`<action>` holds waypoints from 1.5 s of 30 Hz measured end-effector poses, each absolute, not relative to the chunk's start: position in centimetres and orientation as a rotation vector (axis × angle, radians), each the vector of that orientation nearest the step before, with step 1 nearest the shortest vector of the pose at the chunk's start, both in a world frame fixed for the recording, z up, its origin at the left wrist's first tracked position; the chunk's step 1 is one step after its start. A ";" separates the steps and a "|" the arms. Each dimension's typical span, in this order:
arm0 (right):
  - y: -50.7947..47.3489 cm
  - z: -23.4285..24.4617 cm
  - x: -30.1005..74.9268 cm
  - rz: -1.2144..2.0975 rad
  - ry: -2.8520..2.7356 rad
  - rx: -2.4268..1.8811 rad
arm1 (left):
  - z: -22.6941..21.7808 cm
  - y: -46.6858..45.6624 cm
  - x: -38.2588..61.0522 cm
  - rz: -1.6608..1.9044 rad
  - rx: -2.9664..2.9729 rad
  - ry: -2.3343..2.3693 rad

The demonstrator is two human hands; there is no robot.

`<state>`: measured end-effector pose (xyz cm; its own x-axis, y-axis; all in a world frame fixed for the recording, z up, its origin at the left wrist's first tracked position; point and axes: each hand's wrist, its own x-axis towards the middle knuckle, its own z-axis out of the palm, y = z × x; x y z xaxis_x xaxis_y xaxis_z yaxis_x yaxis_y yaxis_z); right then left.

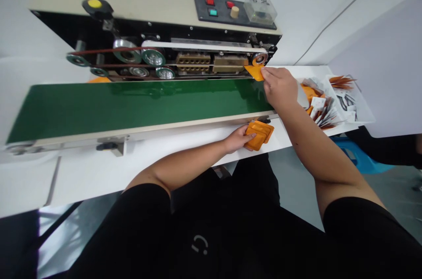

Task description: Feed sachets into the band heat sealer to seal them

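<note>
— White walls (329,6), a white bench (158,169), and a band sealer (154,19) straight ahead at twelve o'clock, right?

— Right, with its control panel (224,11) along the back and a green conveyor belt (132,107) along the front. Over at two o'clock, a white tray (362,114) holds a loose heap of sachets (325,112), with some orange among them.

— Why would the tray sit out there?

— Probably to stay within arm's reach without crowding the belt.

— And the hands?

— The left hand (237,138) is on a small stack of orange pouches (262,132) lying on the bench, just beside the belt's near edge. Its fingers are together, curled around the stack's side, seemingly keeping it close and steady.

— The right?

— The right hand (278,88) is over the belt's end, its fingers together and clamped on an orange pouch (253,72). That pouch is angled toward the sealer, just below a small roller (260,58), probably held there to line it up with the belts.
</note>
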<state>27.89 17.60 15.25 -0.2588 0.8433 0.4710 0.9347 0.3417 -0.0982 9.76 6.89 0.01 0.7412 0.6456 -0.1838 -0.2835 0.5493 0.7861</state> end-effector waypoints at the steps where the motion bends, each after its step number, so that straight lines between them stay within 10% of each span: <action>1: 17.5 15.4 27.4 -0.296 -2.181 -1.581 | 0.1 6.9 9.8 0.576 0.814 0.505; 45: 13.0 15.9 25.0 -0.450 -2.143 -1.420 | 1.3 6.8 9.5 0.580 0.811 0.426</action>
<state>24.96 13.02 15.87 -0.3105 0.7444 0.5911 0.9192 0.3935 -0.0127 9.48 6.81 1.25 0.7654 0.6294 -0.1344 -0.3163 0.5497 0.7731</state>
